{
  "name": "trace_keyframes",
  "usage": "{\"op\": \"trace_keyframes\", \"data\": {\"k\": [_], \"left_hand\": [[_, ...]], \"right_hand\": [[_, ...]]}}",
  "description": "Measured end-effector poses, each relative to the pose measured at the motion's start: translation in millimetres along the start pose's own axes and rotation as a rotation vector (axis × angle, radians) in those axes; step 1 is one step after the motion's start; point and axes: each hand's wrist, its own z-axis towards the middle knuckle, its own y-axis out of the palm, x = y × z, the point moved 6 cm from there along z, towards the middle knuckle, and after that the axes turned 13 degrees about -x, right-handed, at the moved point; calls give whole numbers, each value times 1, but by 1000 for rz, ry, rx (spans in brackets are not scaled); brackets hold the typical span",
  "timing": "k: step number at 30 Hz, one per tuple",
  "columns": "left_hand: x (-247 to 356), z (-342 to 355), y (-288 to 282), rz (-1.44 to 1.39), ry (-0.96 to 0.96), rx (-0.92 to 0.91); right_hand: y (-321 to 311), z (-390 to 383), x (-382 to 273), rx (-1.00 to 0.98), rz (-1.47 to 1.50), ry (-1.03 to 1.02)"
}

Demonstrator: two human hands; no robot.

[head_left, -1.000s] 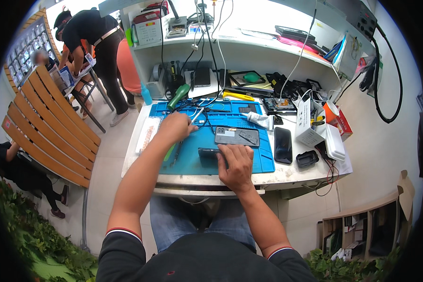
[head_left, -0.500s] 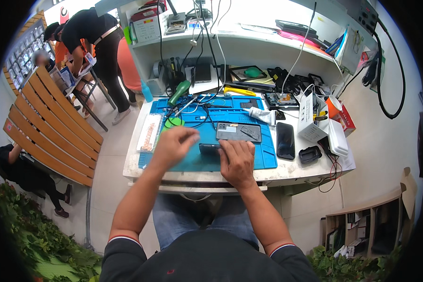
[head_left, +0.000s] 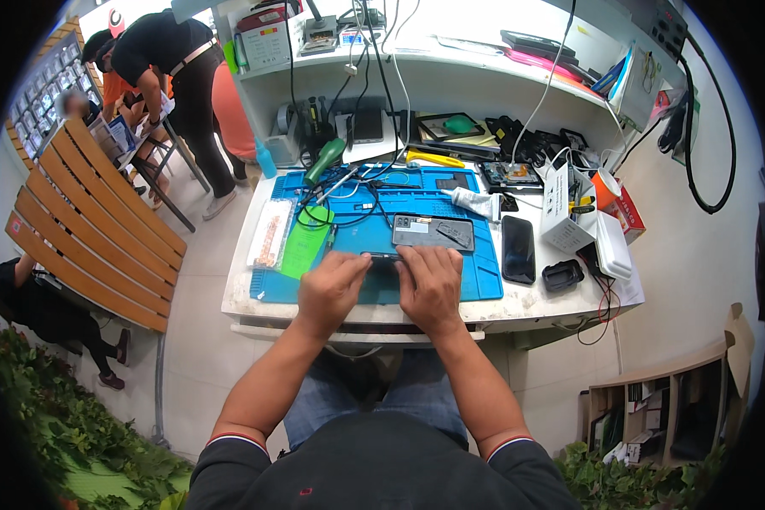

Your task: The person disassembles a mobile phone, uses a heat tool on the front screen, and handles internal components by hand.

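Between my two hands a dark smartphone (head_left: 383, 256) is held almost edge-on, so only a thin strip of it shows. My left hand (head_left: 330, 289) pinches its left end, and my right hand (head_left: 431, 285) grips the right end with fingers closed over the top. Just beyond my right hand lies a grey phone back cover (head_left: 433, 233) with a camera cutout and a small dark piece on it. All this is above a blue repair mat (head_left: 361, 293). A green plastic sheet (head_left: 308, 246) rests beside my left hand, next to a clear pack of small copper-coloured pieces (head_left: 271, 236).
To the right are a black phone (head_left: 518, 249), a white tube (head_left: 474, 205), a black cradle (head_left: 562, 275) and a white box of tools (head_left: 567, 208). Cables and a green-handled tool (head_left: 325, 161) clutter the mat's far left. Other people (head_left: 166, 59) stand beyond a slatted wooden bench (head_left: 93, 229).
My left hand came in from above the green sheet and took hold of the smartphone's left end. The phone tipped from showing its face to nearly edge-on. My right hand kept its grip.
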Motion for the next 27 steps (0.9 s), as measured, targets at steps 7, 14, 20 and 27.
{"op": "trace_keyframes", "data": {"k": [7, 14, 20, 27], "left_hand": [[4, 13, -9, 23, -14, -116], [1, 23, -11, 52, -34, -231], [3, 35, -6, 88, -133, -358], [13, 43, -3, 96, -26, -313]], "right_hand": [[0, -1, 0, -3, -2, -6], [1, 0, -1, -17, 13, 8], [3, 4, -2, -33, -13, 45], [3, 5, -2, -36, -11, 42]]}}
